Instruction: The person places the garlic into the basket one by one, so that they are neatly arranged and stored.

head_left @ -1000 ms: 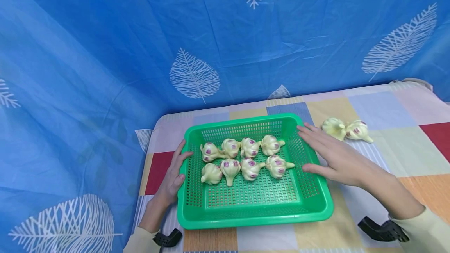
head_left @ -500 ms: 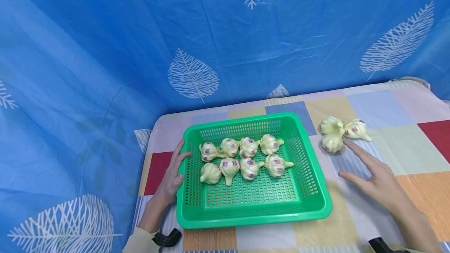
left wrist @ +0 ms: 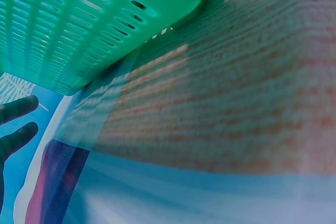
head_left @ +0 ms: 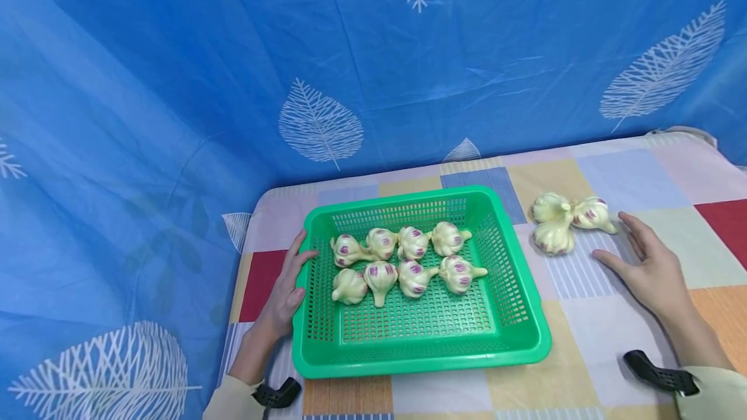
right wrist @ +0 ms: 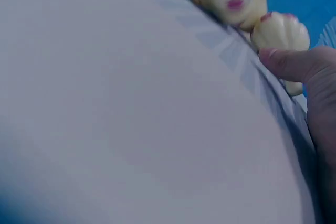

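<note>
A green plastic basket (head_left: 423, 368) with perforated sides holds several garlic bulbs (head_left: 413, 244) in two rows. Along its left rim lies my left hand (head_left: 284, 290), fingers fairly straight and fingertips overlapping the edge. Two of those fingers (left wrist: 18, 109) show beside the basket wall (left wrist: 79, 19) in the left wrist view. Right of the basket, three garlic bulbs (head_left: 554, 237) sit bunched with their stems together. My right hand (head_left: 653, 274) rests low over the cloth to their right, thumb and index apart. In the right wrist view its thumb (right wrist: 289, 64) overlaps a garlic bulb (right wrist: 282, 31).
A patchwork tablecloth (head_left: 636, 180) covers the table. Behind and to the left hangs a blue curtain (head_left: 408, 83) with white leaf prints. Black wrist mounts (head_left: 659, 374) sit at both cuffs.
My right hand has left the basket's right side and moved right, past the bunched garlic bulbs. A third bulb, hidden before, now shows there. My left hand stays at the rim.
</note>
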Available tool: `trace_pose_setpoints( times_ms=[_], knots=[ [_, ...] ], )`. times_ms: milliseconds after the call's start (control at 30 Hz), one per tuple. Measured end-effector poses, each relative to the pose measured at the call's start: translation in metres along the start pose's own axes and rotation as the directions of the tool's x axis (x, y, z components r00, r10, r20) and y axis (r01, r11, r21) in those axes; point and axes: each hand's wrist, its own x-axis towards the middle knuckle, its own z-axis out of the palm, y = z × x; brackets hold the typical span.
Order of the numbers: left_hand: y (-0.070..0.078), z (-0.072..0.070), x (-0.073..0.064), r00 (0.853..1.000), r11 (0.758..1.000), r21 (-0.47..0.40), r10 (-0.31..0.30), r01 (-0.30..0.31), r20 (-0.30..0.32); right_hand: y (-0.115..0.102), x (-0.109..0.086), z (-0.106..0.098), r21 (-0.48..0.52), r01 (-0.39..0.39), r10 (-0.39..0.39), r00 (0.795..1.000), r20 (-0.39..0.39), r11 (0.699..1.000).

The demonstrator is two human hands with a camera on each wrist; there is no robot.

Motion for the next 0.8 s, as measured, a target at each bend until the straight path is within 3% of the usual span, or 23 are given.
trace_pose_setpoints(
  times_ms=[200, 433, 600, 800],
  knots=[
    [0.001, 0.0, 0.0, 1.0, 1.0, 0.002, -0.011, 0.011, 0.001, 0.01, 0.028, 0.0, 0.091, 0.0, -0.004, 0.999, 0.046, 0.996],
    [0.001, 0.0, 0.0, 1.0, 1.0, 0.003, -0.011, 0.011, -0.002, 0.012, 0.05, 0.005, 0.196, 0.047, -0.063, 0.995, 0.081, 0.979],
    [0.001, 0.001, 0.0, 1.0, 1.0, 0.006, -0.007, 0.007, -0.001, 0.008, 0.058, 0.008, 0.189, 0.078, -0.097, 0.991, 0.095, 0.979],
    [0.001, 0.0, 0.0, 1.0, 1.0, 0.011, -0.012, 0.012, -0.004, 0.005, 0.058, 0.009, 0.164, -0.015, -0.003, 0.994, 0.106, 0.986]
  ],
)
